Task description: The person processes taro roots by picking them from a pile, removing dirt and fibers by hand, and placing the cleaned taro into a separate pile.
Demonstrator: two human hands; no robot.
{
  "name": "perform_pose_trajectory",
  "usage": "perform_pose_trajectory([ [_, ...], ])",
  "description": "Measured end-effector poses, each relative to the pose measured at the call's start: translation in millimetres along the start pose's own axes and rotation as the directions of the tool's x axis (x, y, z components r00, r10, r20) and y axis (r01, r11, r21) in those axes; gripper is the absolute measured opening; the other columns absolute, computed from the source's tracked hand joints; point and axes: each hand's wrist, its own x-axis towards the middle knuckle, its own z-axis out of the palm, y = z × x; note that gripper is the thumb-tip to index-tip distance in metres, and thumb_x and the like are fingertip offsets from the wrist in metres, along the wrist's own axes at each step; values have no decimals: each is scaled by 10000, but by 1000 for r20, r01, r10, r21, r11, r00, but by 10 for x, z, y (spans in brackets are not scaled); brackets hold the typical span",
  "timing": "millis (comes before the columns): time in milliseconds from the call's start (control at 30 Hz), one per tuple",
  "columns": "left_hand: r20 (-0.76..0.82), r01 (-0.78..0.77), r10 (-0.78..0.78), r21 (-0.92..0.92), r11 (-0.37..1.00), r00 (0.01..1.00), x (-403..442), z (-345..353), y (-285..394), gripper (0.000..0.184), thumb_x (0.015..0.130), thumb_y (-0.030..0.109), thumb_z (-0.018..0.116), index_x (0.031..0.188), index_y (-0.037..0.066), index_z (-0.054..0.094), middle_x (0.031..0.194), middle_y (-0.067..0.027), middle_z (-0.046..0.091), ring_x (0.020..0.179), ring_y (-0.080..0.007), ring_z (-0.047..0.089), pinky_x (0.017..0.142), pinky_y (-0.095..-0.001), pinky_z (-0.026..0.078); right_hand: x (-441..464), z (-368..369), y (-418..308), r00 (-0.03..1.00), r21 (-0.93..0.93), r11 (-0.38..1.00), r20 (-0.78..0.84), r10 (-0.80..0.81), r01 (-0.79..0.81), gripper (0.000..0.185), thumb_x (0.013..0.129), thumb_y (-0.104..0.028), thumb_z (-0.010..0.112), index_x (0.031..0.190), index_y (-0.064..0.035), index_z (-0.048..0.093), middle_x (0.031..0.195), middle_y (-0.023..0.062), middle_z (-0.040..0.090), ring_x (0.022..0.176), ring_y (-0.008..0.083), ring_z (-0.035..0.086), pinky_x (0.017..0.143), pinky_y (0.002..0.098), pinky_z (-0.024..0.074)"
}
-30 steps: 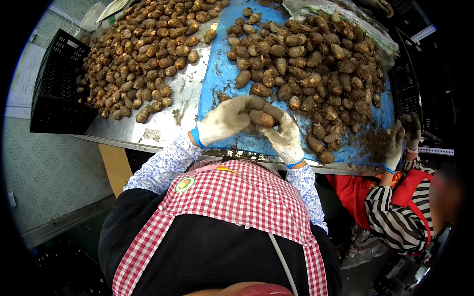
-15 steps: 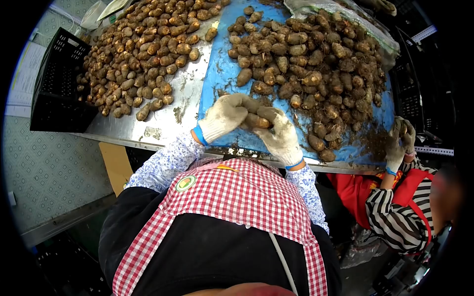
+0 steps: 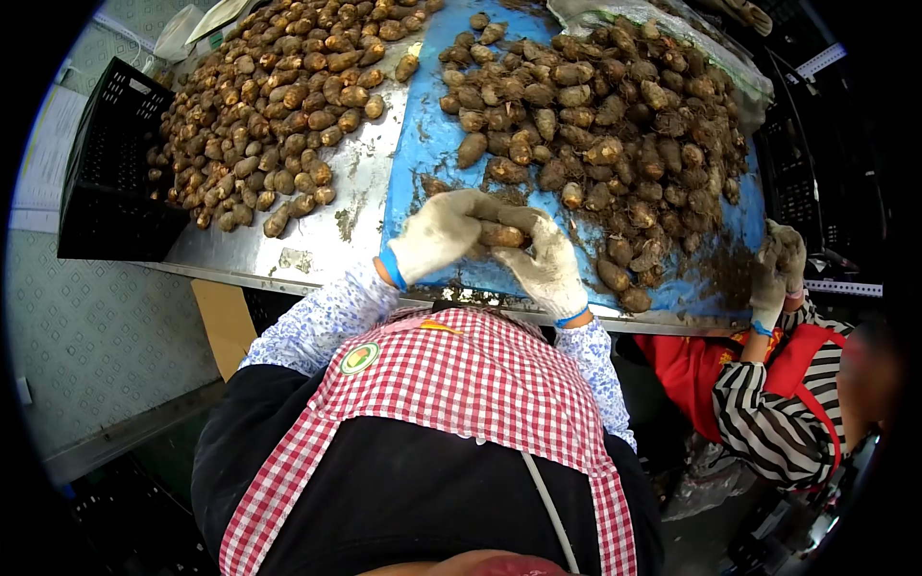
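Note:
A small brown taro (image 3: 502, 236) is held between my two gloved hands, above the near edge of the blue sheet. My left hand (image 3: 444, 230) has its fingers closed round the taro's left end. From the other side my right hand (image 3: 547, 264) grips it, thumb below and fingers over the top. Beyond my hands to the right is a heap of rough, hairy taros (image 3: 615, 125) with soil on them. To the left lies a pile of cleaner taros (image 3: 279, 106) on bare metal.
A blue plastic sheet (image 3: 423, 144) covers the right part of the metal table (image 3: 370, 182). A black crate (image 3: 115, 158) stands tilted at the left end. At the right, a co-worker's gloved hands (image 3: 776, 274) are over the table edge. A clear plastic bag (image 3: 754, 82) lies behind the heap.
The taro has turned slightly between my fingers, and my left fingers have shifted over it. The co-worker's hands have moved a little. The piles look the same.

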Motion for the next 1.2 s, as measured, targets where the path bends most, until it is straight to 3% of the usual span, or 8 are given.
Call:
perform_pose_trajectory([
  [167,16,-83,92,-296,952,996,82,-46,-249,295,920,-48,474,1191,-48,589,1000,-108,673,768,-122,655,650,-237,567,-72,5,-29,938,663,681,99,333,-311,404,893,62,631,1273,27,499,1212,119,562,1121,210,588,939,320,538],
  [400,138,-67,96,-200,977,986,23,-139,-152,344,954,111,545,1264,-39,559,1000,-101,667,787,-118,647,721,-257,552,-98,15,47,945,674,685,62,322,-278,429,899,49,632,1301,27,482,1231,126,562,1123,209,587,947,321,534],
  [500,113,-69,77,-72,995,991,3,-113,-58,360,951,143,565,1271,-22,563,1007,-107,670,810,-121,648,734,-265,548,-91,19,16,933,612,733,17,361,-295,432,872,12,682,1272,20,521,1180,132,599,1080,221,616,912,322,541],
  [700,-33,-58,70,289,956,997,10,13,8,300,924,91,559,1209,9,602,970,-112,684,761,-142,667,648,-261,553,20,-76,-163,997,-262,964,-47,-67,53,416,816,-16,740,1201,11,584,1103,165,631,1008,254,647,841,336,545],
  [767,2,155,-157,176,972,988,3,22,159,270,915,84,557,1168,17,624,884,-77,689,667,-131,648,561,-265,544,-21,-61,-104,994,54,993,-17,107,-106,421,843,2,711,1233,11,556,1140,143,620,1053,226,628,874,335,543],
  [833,-12,38,-41,-204,978,999,71,-90,-131,261,890,46,561,1140,8,626,861,-74,683,616,-136,649,501,-256,535,-64,-63,-84,941,469,819,89,328,-330,415,864,22,682,1254,9,540,1173,134,607,1082,210,614,904,334,543],
  [1100,48,-155,204,-488,859,978,100,-116,-340,296,882,41,515,1147,-61,596,876,-106,683,702,-160,673,619,-282,567,-78,-57,-39,956,638,736,-5,295,-224,471,886,-127,711,1295,8,520,1194,123,608,1059,205,622,900,322,551],
  [1200,55,-192,241,-447,874,969,144,-106,-368,353,894,78,527,1213,-66,572,918,-100,679,755,-147,655,664,-278,548,-88,-87,-64,944,671,703,-14,330,-236,435,885,40,653,1293,-12,511,1288,134,547,1159,220,580,973,330,541],
])
